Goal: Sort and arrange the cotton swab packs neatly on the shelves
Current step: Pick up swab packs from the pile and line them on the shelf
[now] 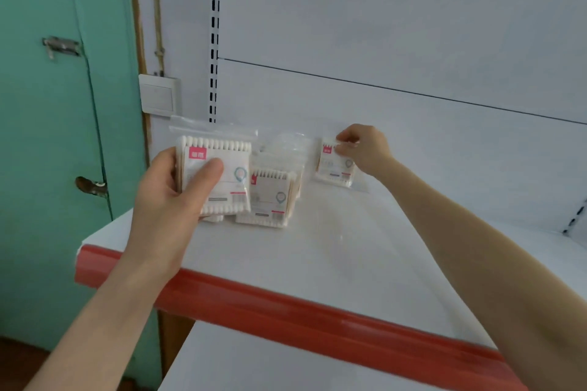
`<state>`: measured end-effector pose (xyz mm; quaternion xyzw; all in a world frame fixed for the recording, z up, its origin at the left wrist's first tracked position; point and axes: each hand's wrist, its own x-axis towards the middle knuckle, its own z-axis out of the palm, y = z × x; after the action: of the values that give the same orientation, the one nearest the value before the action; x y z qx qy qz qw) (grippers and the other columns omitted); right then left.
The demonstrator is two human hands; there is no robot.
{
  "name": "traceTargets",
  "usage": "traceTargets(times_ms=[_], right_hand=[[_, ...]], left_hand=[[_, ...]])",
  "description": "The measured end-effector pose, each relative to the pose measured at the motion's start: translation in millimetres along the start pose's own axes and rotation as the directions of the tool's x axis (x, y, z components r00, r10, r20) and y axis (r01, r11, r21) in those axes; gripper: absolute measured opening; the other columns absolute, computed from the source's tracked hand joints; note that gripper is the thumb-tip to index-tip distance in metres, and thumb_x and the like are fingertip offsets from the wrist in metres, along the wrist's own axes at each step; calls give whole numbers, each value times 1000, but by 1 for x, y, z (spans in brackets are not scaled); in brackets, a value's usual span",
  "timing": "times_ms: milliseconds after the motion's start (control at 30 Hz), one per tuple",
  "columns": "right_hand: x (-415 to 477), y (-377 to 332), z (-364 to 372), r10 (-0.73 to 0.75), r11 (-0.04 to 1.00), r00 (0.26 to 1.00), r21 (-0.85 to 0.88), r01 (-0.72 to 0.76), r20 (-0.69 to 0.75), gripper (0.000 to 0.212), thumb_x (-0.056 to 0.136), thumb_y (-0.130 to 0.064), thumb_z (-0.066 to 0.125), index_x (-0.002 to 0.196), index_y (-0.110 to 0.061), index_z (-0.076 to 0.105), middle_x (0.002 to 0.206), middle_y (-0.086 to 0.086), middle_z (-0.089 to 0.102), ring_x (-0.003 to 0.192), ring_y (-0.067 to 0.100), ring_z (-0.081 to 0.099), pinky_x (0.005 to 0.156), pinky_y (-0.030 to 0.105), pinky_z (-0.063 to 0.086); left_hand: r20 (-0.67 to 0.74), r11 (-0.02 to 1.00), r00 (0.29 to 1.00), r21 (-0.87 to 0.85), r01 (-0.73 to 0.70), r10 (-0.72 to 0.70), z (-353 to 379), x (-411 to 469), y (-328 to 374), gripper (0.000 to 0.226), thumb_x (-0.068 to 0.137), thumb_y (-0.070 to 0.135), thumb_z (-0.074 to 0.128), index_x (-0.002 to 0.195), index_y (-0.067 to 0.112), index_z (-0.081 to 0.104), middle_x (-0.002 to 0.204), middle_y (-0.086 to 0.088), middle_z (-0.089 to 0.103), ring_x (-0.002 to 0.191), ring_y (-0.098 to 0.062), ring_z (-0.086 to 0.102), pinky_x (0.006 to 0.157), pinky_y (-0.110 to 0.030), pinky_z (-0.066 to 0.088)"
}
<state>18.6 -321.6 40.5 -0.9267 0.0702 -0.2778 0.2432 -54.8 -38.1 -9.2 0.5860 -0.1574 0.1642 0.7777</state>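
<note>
From my end the sorting looks barely under way. My right hand is out at the back of the shelf, its fingers pinching the top edge of one cotton swab pack that stands upright against the white back panel. I take it to be the first of a row. My left hand grips a second pack in the air over the shelf's left end, thumb across its front and fingers curled behind. Between the two a loose pile of packs lies slumped near the panel, overlapping and tilted. I judge most of the work is left: the pile needs separating, standing up and lining beside the placed one. I cannot tell how many packs the pile holds, since the clear wrappers blur together and the second pack covers its left part. The label print is too small to read. The lower shelf is cut off at the bottom edge, and the upper one runs out of view on the right, so any packs there are hidden from me.
</note>
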Motion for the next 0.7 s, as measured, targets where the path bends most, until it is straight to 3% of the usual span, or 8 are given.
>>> traceTargets(times_ms=[133,333,500,700], right_hand=[[8,4,20,-92,971,995,-218,100,46,23,88,-18,60,109,-11,64,114,8,61,114,24,46,82,26,36],[8,4,12,-152,917,982,-354,182,111,25,91,-20,56,115,-15,63,116,9,55,114,26,47,85,30,38],[7,10,10,-136,957,987,-247,154,85,25,90,-4,49,111,-7,63,113,10,61,107,27,54,85,28,39],[5,11,11,-110,983,994,-146,110,13,24,88,0,48,102,-5,66,108,8,64,102,25,56,83,31,43]], left_hand=[[-7,1000,1000,-4,-12,12,4,-3,0,9,83,17,61,89,24,61,85,4,70,85,-16,68,71,-33,57],[52,1000,999,-24,-5,6,19,-10,2,25,67,32,63,90,23,63,82,6,72,81,-12,70,62,-24,57],[71,999,997,-34,7,-4,29,-14,3,25,67,33,63,90,22,63,83,6,72,82,-14,70,65,-29,56],[75,999,997,-38,15,-12,31,-17,4,28,65,34,64,90,20,63,86,1,72,85,-18,70,74,-37,55]])
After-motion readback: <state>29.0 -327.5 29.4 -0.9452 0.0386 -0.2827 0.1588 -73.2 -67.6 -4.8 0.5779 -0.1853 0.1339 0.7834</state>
